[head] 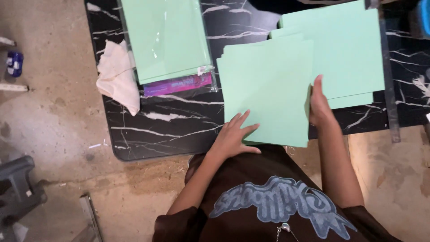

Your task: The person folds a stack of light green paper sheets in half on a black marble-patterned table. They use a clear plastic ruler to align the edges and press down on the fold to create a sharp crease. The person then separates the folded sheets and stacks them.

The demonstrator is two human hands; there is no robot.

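A stack of several mint-green paper sheets [268,85] lies on the black marble-patterned table [170,125], its near edge hanging over the table's front. My left hand [235,134] rests flat on the stack's near left corner, fingers spread. My right hand [319,105] presses against the stack's right edge, fingers pointing away from me. Under and behind this stack lies a second pile of mint-green sheets [349,54], reaching to the right.
A clear plastic pack of green paper with a purple label [168,40] sits at the table's far left, beside a crumpled white cloth [118,76]. A metal ruler [389,80] runs along the right. A grey stool [18,188] stands on the concrete floor at left.
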